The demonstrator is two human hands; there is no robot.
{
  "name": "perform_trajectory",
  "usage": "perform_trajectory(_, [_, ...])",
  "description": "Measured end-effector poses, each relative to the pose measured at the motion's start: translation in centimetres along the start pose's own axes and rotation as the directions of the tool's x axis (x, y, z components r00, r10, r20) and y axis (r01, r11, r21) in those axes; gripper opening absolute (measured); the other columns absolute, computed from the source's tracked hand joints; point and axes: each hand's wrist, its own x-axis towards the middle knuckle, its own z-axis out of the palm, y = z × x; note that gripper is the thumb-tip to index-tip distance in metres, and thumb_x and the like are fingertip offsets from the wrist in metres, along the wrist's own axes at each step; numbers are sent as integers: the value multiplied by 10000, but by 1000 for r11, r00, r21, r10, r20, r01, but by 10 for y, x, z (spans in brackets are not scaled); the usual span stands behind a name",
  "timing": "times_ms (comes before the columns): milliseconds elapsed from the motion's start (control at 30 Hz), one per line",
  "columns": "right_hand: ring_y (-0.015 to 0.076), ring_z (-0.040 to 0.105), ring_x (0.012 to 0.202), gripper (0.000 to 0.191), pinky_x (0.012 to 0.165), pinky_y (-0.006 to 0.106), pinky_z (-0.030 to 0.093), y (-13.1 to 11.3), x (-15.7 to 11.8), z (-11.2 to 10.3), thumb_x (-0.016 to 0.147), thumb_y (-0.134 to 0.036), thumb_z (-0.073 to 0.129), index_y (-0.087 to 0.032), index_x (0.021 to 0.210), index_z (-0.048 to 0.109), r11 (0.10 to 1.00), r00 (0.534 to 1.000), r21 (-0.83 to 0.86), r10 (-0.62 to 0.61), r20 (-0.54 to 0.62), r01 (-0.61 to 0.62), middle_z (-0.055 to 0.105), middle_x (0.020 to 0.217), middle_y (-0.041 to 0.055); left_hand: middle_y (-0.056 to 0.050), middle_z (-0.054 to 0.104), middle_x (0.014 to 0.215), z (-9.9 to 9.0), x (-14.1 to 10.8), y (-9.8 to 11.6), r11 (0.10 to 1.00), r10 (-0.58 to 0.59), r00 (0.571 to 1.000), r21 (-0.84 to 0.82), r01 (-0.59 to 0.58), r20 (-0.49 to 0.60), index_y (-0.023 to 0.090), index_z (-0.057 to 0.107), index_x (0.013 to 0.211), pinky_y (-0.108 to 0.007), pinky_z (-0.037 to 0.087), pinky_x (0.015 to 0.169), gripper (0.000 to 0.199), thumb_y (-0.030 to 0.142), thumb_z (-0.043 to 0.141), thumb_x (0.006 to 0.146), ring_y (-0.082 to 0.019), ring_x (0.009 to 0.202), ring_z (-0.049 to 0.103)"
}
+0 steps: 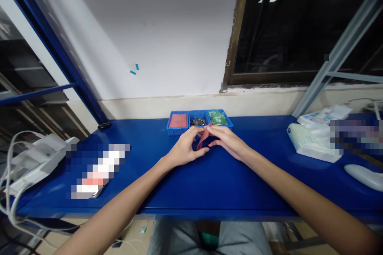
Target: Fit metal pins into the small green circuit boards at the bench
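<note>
A thin, translucent pinkish-red sheet, perhaps a small plastic bag (pixel 204 136), stands on edge between my two hands, just above the table. My left hand (pixel 186 146) is curled at its left side, fingers on its upper part and thumb stretched out below. From the right, my right hand (pixel 226 138) pinches its top edge, with the other fingers loosely bent. Directly behind are three joined blue bins: the left bin (pixel 177 131) holds a stack of similar pinkish-red sheets (pixel 178 120), the middle one small metal screw-like pieces (pixel 198 121), the right one green packets (pixel 218 117).
The blue table (pixel 209 187) runs along a wall. White devices with cables (pixel 36 163) lie at the left, near a blurred-out flat object (pixel 101 171). On the right are a tissue pack (pixel 314 141) and a white rounded object (pixel 365 176). Metal posts rise at both sides.
</note>
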Motion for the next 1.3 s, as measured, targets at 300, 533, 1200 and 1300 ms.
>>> perform_trajectory(300, [196,644,917,225,780,341,541,11,3,-3,794,-325,702,-220,887,526,869,913,-389,-384,-140,306,631,1024,56,-34,692,874,-1,2,-3,981,-192,971,-37,189,-142,166,621,1188,-274,515,673,357,147,497,853,-160,726,633])
perform_trajectory(533, [116,572,600,348,519,228,430,18,7,-4,767,-216,630,-215,1096,517,938,969,-310,-205,-137,155,594,786,-17,-99,711,1075,-32,7,-33,901,-202,960,347,261,-195,168,657,1104,-350,509,871,280,294,428,1003,-226,989,655])
perform_trajectory(1200, [151,599,678,371,564,261,470,28,16,-13,735,-239,662,-193,1084,548,957,973,-279,-133,-189,77,608,821,8,-110,677,1077,-46,6,-62,757,-334,942,585,290,-34,190,607,917,-440,444,979,340,340,327,1037,-261,1073,629])
perform_trajectory(1300, [159,611,711,395,603,276,483,26,14,-13,734,-223,659,-191,1111,549,965,972,-253,-119,-202,66,621,837,14,-109,679,985,-48,8,-67,746,-390,921,580,327,-18,191,592,923,-410,481,874,317,348,336,1027,-255,901,659])
